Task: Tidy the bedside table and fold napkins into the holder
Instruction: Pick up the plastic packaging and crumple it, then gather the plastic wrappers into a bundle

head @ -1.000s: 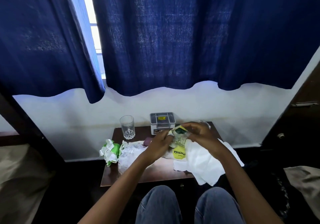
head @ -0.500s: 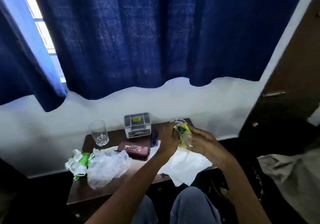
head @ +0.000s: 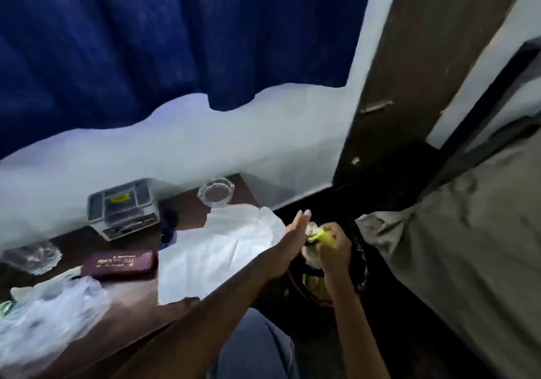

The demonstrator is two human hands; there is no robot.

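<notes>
The right hand [head: 333, 249] pinches a crumpled yellow wrapper [head: 322, 235] past the right edge of the table [head: 131, 299], directly above what looks like a dark bin [head: 314, 288] on the floor. The left hand [head: 288, 241] is flat, fingers straight, holding nothing, just left of the wrapper. The white napkin [head: 222, 249] lies spread on the table, left of both hands and nearer the left one; the drop should be straight down.

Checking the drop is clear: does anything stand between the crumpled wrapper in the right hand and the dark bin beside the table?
Nothing visible does. The right hand pinches the wrapper over the open bin; the open left hand stands beside it, not beneath.
</notes>
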